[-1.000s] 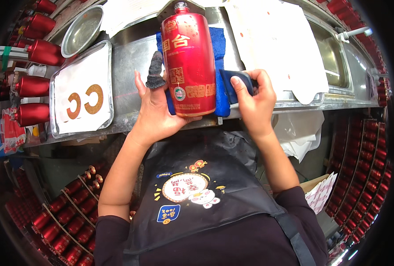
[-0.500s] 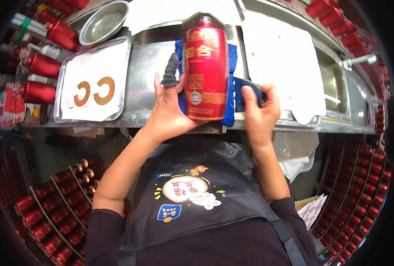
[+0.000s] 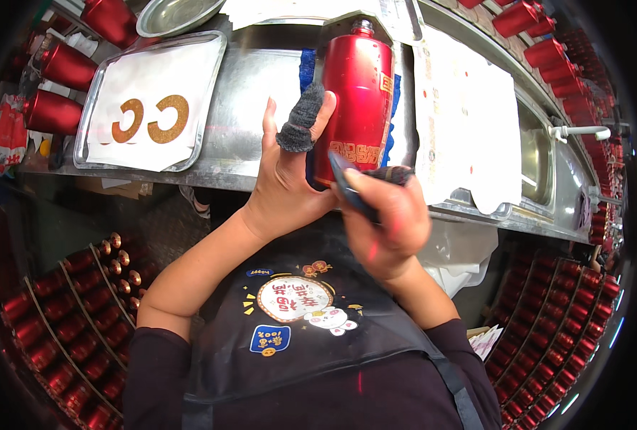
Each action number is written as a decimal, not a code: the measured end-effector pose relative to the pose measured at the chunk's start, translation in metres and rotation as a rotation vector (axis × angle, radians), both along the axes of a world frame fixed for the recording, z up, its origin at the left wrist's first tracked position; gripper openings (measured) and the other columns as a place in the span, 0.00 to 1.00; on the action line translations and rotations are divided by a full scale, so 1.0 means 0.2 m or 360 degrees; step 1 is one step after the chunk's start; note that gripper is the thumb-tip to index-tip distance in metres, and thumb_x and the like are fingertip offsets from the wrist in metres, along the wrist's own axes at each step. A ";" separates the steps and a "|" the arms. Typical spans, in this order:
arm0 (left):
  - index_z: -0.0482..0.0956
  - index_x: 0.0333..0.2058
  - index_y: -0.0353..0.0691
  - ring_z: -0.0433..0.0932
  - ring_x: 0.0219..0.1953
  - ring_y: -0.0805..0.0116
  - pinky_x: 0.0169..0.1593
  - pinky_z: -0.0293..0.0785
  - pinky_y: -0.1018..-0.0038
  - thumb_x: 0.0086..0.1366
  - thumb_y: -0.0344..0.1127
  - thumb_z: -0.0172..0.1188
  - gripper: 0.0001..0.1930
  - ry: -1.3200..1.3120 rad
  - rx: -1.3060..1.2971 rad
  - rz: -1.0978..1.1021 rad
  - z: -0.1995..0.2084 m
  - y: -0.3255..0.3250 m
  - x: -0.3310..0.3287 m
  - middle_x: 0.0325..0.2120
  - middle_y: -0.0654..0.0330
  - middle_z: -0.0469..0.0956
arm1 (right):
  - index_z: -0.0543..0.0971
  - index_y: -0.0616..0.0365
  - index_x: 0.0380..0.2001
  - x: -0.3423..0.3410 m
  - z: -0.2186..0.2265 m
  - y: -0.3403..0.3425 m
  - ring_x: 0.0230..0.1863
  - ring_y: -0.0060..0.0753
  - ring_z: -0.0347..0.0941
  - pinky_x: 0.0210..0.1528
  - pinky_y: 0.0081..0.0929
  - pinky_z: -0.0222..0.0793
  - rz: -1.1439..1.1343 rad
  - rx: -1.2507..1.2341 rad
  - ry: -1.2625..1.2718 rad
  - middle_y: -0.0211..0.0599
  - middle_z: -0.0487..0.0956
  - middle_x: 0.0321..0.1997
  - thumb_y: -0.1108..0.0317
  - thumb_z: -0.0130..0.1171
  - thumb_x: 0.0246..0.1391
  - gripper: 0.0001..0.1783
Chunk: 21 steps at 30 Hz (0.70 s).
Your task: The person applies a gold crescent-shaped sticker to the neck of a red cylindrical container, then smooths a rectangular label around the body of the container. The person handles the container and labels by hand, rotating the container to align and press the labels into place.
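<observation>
A glossy red bottle (image 3: 358, 93) lies with its neck pointing away from me, on a dark holder with blue cloth (image 3: 307, 68) at its sides. Gold raised lettering runs along its lower end and right edge. My left hand (image 3: 282, 183) grips the bottle's lower left side, with the thumb at its base; one finger wears a dark grey wrap (image 3: 302, 120). In my right hand (image 3: 397, 218) is a dark flat scraper (image 3: 353, 188), pinched by the thumb and fingers. Its tip is at the gold lettering near the base. The right fingers are partly hidden.
At the left, a metal tray (image 3: 83, 140) holds white paper with two gold C-shaped pieces (image 3: 168, 120); a metal bowl (image 3: 175, 16) stands behind. White sheets (image 3: 469, 129) cover the right side, beside a sink (image 3: 537, 154). Racks of red bottles (image 3: 64, 337) flank me below the counter.
The bottle has turned about its length, so its gold front lettering moved to the right edge. My right hand brought the scraper left from beside the bottle to its lower end.
</observation>
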<state>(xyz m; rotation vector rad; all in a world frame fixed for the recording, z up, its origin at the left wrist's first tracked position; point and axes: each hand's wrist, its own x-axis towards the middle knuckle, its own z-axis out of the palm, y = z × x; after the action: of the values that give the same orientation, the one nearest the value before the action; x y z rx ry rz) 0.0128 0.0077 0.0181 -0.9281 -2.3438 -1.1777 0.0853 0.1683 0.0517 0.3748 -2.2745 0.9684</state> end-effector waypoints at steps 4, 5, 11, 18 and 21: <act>0.77 0.59 0.51 0.50 0.73 0.35 0.69 0.35 0.32 0.47 0.52 0.77 0.39 -0.0240 0.0020 -0.0013 0.04 -0.02 0.06 0.73 0.49 0.54 | 0.79 0.63 0.39 0.01 0.01 0.06 0.37 0.19 0.75 0.38 0.18 0.71 -0.0177 -0.0833 -0.0128 0.34 0.79 0.39 0.78 0.68 0.56 0.09; 0.80 0.56 0.53 0.49 0.73 0.32 0.67 0.34 0.30 0.46 0.52 0.77 0.36 -0.0152 -0.0080 -0.0034 0.05 -0.01 0.08 0.73 0.48 0.53 | 0.79 0.63 0.39 0.01 -0.01 0.08 0.37 0.19 0.74 0.39 0.17 0.70 -0.0256 -0.0832 -0.0169 0.33 0.79 0.39 0.78 0.67 0.57 0.09; 0.85 0.51 0.62 0.52 0.70 0.27 0.64 0.37 0.26 0.46 0.52 0.76 0.29 -0.0019 -0.0241 0.0268 0.02 0.01 0.12 0.67 0.34 0.58 | 0.81 0.63 0.37 0.02 -0.12 0.09 0.34 0.26 0.73 0.39 0.21 0.68 -0.0389 -0.0477 -0.0174 0.35 0.79 0.34 0.76 0.71 0.53 0.10; 0.84 0.53 0.62 0.51 0.72 0.31 0.67 0.35 0.30 0.52 0.52 0.72 0.27 -0.0182 -0.0166 0.0394 -0.07 -0.04 0.16 0.70 0.33 0.53 | 0.82 0.63 0.38 -0.02 -0.07 0.05 0.33 0.27 0.73 0.39 0.21 0.68 -0.0444 -0.0490 -0.0049 0.35 0.79 0.33 0.77 0.71 0.52 0.10; 0.84 0.53 0.52 0.52 0.72 0.33 0.67 0.35 0.30 0.52 0.51 0.72 0.28 -0.0215 -0.0122 0.0422 -0.10 -0.04 0.16 0.70 0.32 0.52 | 0.84 0.62 0.38 -0.03 -0.03 -0.01 0.33 0.29 0.74 0.37 0.21 0.69 -0.0470 -0.0141 -0.0002 0.34 0.80 0.33 0.77 0.72 0.50 0.11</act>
<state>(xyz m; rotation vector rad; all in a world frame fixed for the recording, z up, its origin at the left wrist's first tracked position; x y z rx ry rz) 0.0443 -0.0007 -0.0011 -0.5523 -2.5390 -1.0792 0.0790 0.1670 0.0460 -0.0011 -2.2001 0.9105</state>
